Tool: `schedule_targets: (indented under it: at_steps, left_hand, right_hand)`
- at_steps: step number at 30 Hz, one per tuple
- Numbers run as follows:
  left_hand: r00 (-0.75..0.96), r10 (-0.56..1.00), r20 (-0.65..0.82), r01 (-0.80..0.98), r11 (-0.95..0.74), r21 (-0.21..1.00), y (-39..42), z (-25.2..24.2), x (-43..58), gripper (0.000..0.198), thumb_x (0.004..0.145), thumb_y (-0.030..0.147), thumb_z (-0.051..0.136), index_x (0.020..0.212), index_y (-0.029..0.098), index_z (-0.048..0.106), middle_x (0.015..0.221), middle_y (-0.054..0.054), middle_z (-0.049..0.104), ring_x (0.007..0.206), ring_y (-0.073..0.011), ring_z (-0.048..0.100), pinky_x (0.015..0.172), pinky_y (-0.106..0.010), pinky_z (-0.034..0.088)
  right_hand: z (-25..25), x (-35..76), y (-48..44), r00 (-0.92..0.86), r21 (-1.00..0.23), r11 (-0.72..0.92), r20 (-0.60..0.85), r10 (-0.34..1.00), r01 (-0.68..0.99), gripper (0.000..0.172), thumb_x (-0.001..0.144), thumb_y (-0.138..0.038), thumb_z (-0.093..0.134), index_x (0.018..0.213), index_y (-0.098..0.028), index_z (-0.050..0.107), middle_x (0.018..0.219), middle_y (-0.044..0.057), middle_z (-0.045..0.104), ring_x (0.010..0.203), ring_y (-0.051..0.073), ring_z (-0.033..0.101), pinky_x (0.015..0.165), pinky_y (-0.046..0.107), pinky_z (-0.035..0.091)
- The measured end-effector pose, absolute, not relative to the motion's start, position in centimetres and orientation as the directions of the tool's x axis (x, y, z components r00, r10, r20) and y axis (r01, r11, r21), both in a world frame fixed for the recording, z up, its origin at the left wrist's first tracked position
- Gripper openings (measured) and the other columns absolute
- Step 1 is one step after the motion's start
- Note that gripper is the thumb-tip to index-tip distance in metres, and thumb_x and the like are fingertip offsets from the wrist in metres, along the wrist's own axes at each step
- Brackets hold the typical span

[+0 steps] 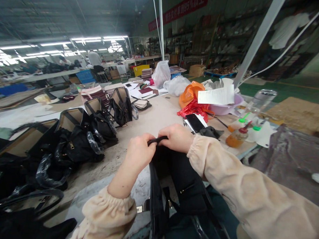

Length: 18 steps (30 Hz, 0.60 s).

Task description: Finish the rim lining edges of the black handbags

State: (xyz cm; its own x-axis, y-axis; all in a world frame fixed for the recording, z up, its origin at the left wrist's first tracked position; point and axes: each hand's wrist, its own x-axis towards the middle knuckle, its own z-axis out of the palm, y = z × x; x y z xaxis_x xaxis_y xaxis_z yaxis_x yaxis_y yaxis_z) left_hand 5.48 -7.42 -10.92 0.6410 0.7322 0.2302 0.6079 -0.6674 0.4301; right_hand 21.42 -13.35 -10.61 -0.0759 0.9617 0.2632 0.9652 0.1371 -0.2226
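Roughly by size, with clock positions taken from the two hands at centre. Worktable [154,112]: broad, flat, pale tan top, smudged and scuffed near the front. Dark cover [291,152] at three o'clock: limp, wrinkled, dull grey-brown. Row of black bags [76,139] from eight to ten o'clock: soft, boxy, mouths gaping on stiff tan linings, handles sleeved in crinkled clear plastic. Black bag [185,176] at five o'clock, just below the hands: smooth matte cloth, sagging sides, upper part reaching up to the fingers.

Sleeves [226,167] of the person: cream, fuzzy, deeply creased, gathered at the cuffs. White plastic sack [161,74] at twelve: thin, milky, puffed. Basin [226,109] at two: rounded, lilac. Orange bag [191,91] at one: thin, crumpled, glossy red film against it.

Left hand [141,152]: fingers curled in, thumb and fingertips pinched on a black strip [162,137]. Right hand [176,137]: fingers folded down, closed on the same strip just beside the left. Strip is narrow, slightly bowed; cannot tell if strap or rim.

Smaller still: squat bottle [234,139] at three, amber liquid, red top; phone [194,122] at two, flat dark rectangle, near the right hand.
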Motion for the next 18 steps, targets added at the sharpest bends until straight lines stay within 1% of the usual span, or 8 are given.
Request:
schedule_targets:
  at_steps: [2, 4, 8, 13, 16, 18]
  left_hand:
    - [0.646, 0.731, 0.222, 0.595, -0.664, 0.453, -7.15, -11.11, 5.47, 0.021, 0.075, 0.023, 0.053, 0.09, 0.02, 0.067, 0.084, -0.004, 0.071, 0.078, -0.0193, 0.065, 0.067, -0.026, 0.046]
    - [0.655, 0.725, 0.213, 0.592, -0.668, 0.451, -6.93, -11.11, 5.52, 0.021, 0.074, 0.022, 0.053, 0.09, 0.019, 0.066, 0.083, -0.004, 0.071, 0.078, -0.0195, 0.064, 0.066, -0.025, 0.046]
    - [0.646, 0.738, 0.194, 0.624, -0.657, 0.423, -6.82, -10.75, 5.79, 0.021, 0.074, 0.021, 0.053, 0.089, 0.019, 0.067, 0.084, -0.005, 0.071, 0.079, -0.0195, 0.064, 0.069, -0.026, 0.047]
    - [0.657, 0.725, 0.206, 0.635, -0.68, 0.365, -7.1, -10.42, 6.04, 0.021, 0.078, 0.024, 0.051, 0.089, 0.019, 0.069, 0.087, -0.005, 0.072, 0.082, -0.0196, 0.064, 0.072, -0.026, 0.045]
    - [0.66, 0.722, 0.208, 0.649, -0.687, 0.325, -7.28, -10.31, 6.14, 0.022, 0.079, 0.025, 0.05, 0.088, 0.02, 0.069, 0.087, -0.006, 0.071, 0.083, -0.0213, 0.064, 0.071, -0.028, 0.044]
    - [0.662, 0.721, 0.207, 0.651, -0.689, 0.319, -7.37, -10.28, 6.2, 0.022, 0.08, 0.024, 0.049, 0.087, 0.02, 0.07, 0.085, -0.006, 0.071, 0.081, -0.0213, 0.063, 0.069, -0.028, 0.043]
  right_hand:
    - [-10.75, 21.48, -13.32, -0.08, -0.25, 0.149, 0.269, 0.96, 0.957, 0.022, 0.082, -0.037, 0.054, 0.076, -0.022, 0.069, 0.067, 0.001, 0.066, 0.064, 0.013, 0.056, 0.057, 0.023, 0.033]
    - [-10.85, 21.49, -13.32, -0.094, -0.248, 0.165, 0.277, 0.956, 0.955, 0.026, 0.084, -0.037, 0.052, 0.074, -0.021, 0.069, 0.067, 0.001, 0.066, 0.064, 0.013, 0.056, 0.059, 0.023, 0.033]
    - [-10.9, 21.55, -13.23, -0.141, -0.221, 0.208, 0.284, 0.948, 0.953, 0.026, 0.085, -0.034, 0.052, 0.071, -0.019, 0.069, 0.065, 0.001, 0.065, 0.062, 0.012, 0.054, 0.059, 0.023, 0.033]
    - [-10.89, 21.82, -13.07, -0.17, -0.251, 0.244, 0.282, 0.944, 0.937, 0.029, 0.087, -0.031, 0.048, 0.072, -0.019, 0.069, 0.064, 0.001, 0.064, 0.059, 0.011, 0.053, 0.058, 0.022, 0.033]
    - [-10.87, 21.89, -12.99, -0.182, -0.253, 0.256, 0.282, 0.942, 0.933, 0.028, 0.087, -0.031, 0.048, 0.074, -0.018, 0.069, 0.066, 0.002, 0.066, 0.062, 0.011, 0.054, 0.058, 0.022, 0.034]
    - [-10.86, 21.95, -13.0, -0.185, -0.264, 0.261, 0.28, 0.942, 0.929, 0.028, 0.087, -0.031, 0.048, 0.074, -0.017, 0.07, 0.066, 0.002, 0.066, 0.062, 0.012, 0.055, 0.059, 0.022, 0.035]
